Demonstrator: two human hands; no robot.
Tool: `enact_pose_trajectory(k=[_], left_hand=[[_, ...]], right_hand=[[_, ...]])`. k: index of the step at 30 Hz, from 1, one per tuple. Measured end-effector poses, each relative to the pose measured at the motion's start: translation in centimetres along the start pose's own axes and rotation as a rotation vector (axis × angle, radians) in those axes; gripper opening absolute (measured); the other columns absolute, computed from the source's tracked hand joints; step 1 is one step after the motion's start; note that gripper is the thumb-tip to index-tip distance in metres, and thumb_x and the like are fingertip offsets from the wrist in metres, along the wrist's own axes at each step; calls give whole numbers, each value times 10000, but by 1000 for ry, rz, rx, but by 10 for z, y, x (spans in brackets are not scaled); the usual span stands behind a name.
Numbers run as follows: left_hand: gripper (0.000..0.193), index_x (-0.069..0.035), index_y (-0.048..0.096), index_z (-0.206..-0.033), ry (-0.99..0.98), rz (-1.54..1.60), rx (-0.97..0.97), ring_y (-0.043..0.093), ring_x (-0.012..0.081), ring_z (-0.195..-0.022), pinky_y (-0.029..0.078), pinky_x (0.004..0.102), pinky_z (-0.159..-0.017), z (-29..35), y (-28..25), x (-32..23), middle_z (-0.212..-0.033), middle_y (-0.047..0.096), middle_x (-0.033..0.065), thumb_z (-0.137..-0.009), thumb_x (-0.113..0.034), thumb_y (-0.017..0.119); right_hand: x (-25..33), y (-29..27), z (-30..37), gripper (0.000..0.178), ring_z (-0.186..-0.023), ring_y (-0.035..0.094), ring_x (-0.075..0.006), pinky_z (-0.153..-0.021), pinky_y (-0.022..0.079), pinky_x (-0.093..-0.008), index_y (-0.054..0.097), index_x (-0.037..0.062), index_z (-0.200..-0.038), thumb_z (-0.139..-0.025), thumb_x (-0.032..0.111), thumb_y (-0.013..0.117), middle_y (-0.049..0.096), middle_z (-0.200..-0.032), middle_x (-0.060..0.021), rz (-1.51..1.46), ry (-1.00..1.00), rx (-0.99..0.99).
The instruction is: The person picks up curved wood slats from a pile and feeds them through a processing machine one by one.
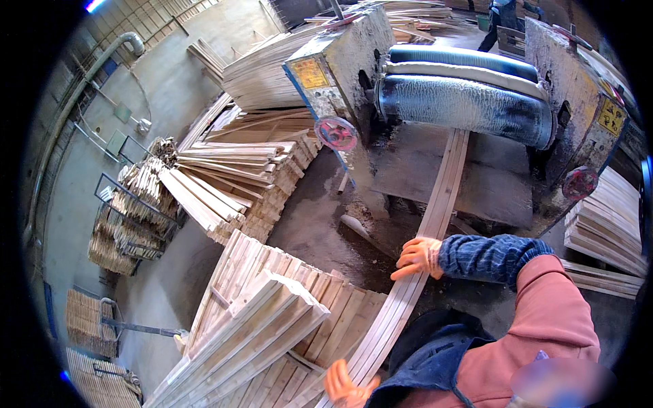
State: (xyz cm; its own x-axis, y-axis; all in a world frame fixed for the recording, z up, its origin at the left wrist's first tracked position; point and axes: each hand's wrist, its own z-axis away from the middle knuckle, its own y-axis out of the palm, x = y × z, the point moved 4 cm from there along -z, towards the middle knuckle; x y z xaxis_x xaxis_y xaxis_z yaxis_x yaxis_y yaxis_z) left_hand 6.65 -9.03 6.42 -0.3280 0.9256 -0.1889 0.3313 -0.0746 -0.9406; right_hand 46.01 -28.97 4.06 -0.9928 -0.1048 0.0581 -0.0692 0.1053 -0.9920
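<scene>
Below the roller machine [462, 102], right hand [418, 258] fingers flat on long slat [435, 211] — left hand [345, 387] gripping its near end

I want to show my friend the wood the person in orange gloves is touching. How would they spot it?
Find the big grey roller machine at the top. One long pale wooden strip bundle runs from under its rollers down toward the person, with the right hand in an orange glove resting on it and the left hand at its near end. Unlike the stacked pale planks beside it, it stretches alone across the dark floor.

Grey concrete floor [170, 88], stacked timber piles [258, 177], wire cage of offcuts [132, 211], curved wall pipe [102, 58], daylight
</scene>
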Motion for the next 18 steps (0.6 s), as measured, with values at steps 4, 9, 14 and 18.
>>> enact_pose_trajectory(k=[4,9,14,18], left_hand=[[1017,-116,431,-1598,-156,-176,64,486,376,-1433,362,516,-1212,75,-45,64,-1545,535,158,-742,-503,821],[1226,-137,399,-1592,-305,-266,511,481,378,-1362,378,527,-1166,97,-50,110,-1451,555,148,-554,-593,865],[1134,-122,416,-1579,-274,-318,668,514,353,-1300,400,492,-1134,100,-35,104,-1374,572,149,-618,-574,811],[792,-98,481,-1534,-79,-222,578,627,347,-1094,503,512,-955,65,-45,60,-1174,649,126,-826,-360,719]], right_hand=[[-32,-12,31,1144,-1399,529,-288,-1251,338,-490,404,308,-1602,-560,121,837,592,-1456,-77,-13,193,69],[-25,-21,35,1130,-1555,346,-338,-1301,243,-513,408,274,-1602,-587,80,865,446,-1630,-110,24,555,106],[18,-10,20,1219,-1560,333,-346,-1303,232,-536,428,269,-1595,-487,128,918,457,-1622,-91,-93,462,-31],[53,5,-7,1285,-1431,505,-295,-1279,291,-500,346,303,-1634,-482,134,891,539,-1536,-73,-143,131,12]])
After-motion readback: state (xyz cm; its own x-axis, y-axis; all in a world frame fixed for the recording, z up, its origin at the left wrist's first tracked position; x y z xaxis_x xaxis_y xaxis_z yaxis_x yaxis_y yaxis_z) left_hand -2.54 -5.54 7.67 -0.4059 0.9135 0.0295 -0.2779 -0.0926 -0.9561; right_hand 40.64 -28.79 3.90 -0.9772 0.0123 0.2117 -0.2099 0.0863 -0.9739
